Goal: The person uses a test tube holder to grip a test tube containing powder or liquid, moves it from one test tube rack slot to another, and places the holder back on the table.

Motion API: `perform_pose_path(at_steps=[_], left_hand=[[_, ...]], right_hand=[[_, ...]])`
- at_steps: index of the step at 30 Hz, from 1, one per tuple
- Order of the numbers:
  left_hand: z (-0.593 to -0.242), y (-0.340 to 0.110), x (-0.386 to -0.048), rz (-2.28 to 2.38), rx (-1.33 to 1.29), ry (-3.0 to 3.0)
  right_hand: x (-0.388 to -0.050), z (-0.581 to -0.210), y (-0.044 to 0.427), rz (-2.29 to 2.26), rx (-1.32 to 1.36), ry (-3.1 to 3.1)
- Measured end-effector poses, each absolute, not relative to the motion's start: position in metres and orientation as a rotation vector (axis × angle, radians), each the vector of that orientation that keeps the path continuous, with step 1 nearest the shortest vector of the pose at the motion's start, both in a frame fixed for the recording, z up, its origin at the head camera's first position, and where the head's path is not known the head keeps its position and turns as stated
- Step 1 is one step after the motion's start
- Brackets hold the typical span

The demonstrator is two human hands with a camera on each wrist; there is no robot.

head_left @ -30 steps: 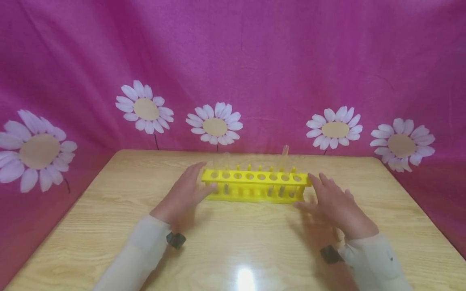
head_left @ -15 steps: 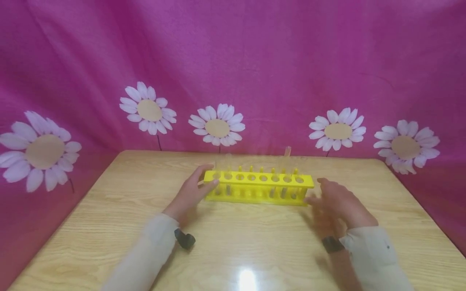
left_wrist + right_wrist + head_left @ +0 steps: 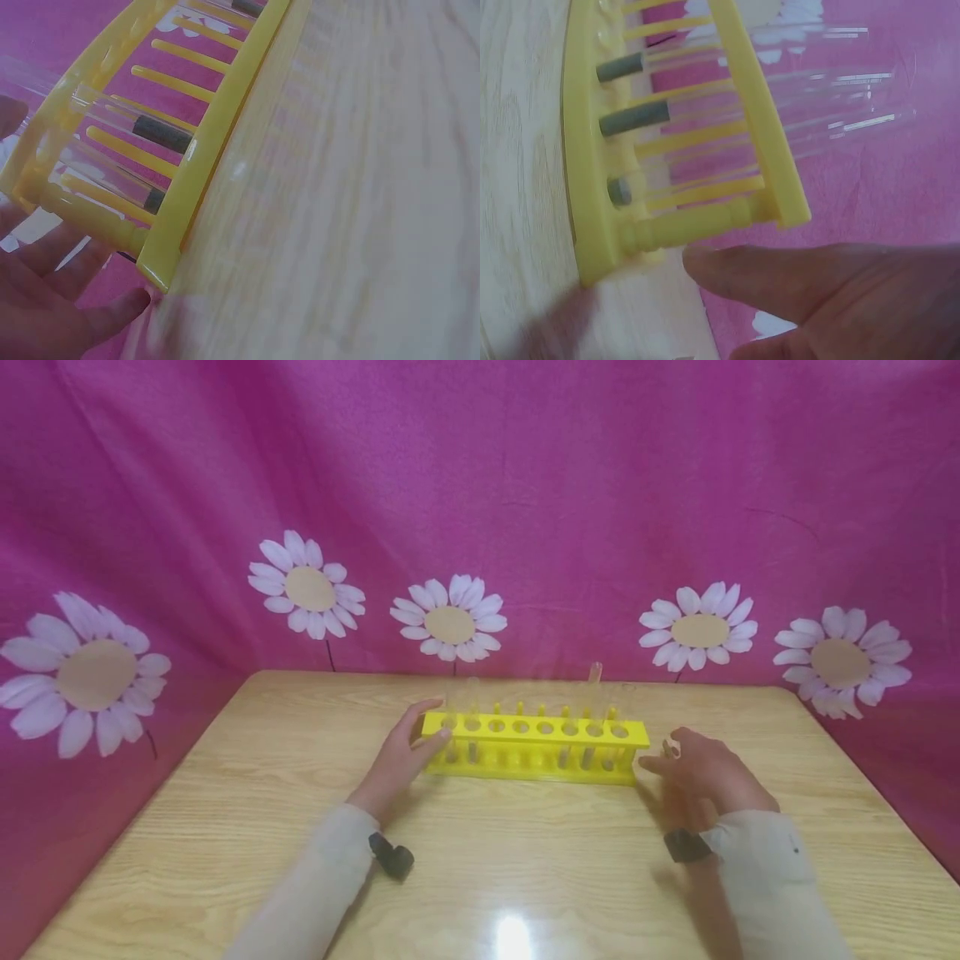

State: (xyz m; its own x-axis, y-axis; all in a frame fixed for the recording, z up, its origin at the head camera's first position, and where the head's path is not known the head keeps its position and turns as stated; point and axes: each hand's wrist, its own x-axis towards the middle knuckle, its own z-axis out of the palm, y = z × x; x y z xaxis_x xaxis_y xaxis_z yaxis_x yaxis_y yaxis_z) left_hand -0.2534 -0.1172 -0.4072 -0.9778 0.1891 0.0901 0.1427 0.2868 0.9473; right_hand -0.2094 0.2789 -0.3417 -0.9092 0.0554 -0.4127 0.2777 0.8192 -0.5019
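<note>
A yellow test tube rack (image 3: 534,727) stands lengthwise on the table. Two clear test tubes (image 3: 127,112) occupy the holes at its left end, and three test tubes (image 3: 840,82) occupy those at the right. Dark grey-green matter fills their bottoms. My left hand (image 3: 401,760) holds the rack's left end, thumb at the front and index finger behind. In the left wrist view, its other fingers (image 3: 67,277) spread beside the end post. My right hand (image 3: 708,772) hovers just off the right end, holding nothing. One fingertip (image 3: 701,262) is close to the end post; contact is unclear.
The wooden table (image 3: 480,852) reaches back to a pink cloth (image 3: 525,510) printed with white flowers. Yellow pegs (image 3: 521,708) stick up along the rack's rear. A dark wrist device (image 3: 392,857) sits under the left sleeve, another device (image 3: 686,846) under the right.
My left hand has closed in around the rack's left end. My right hand has drawn away from the right end, its fingers bending. The view has shifted slightly; the rack stays put.
</note>
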Motion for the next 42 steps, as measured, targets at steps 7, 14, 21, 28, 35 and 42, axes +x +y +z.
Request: perform_pose_path(at_steps=[7,14,21,28,35,42], left_hand=[[-0.411,-0.115,-0.254,1.893,0.328,2.482],[-0.411,-0.116,-0.253,1.938,0.393,2.438],[-0.406,-0.116,-0.248,1.905,0.425,2.475],[-0.424,-0.12,-0.257,1.847,0.44,2.578],[-0.427,-0.122,-0.258,1.813,0.474,2.631],[-0.424,-0.121,-0.255,1.794,0.443,2.606]], right_hand=[[-0.213,-0.347,0.288,-0.73,0.248,2.646],[-0.213,-0.346,0.29,-0.707,0.297,2.659],[-0.213,-0.348,0.293,-0.617,0.28,2.733],[-0.212,-0.351,0.291,-0.561,0.29,2.767],[-0.212,-0.358,0.291,-0.525,0.315,2.833],[-0.212,-0.36,0.296,-0.539,0.396,2.803]])
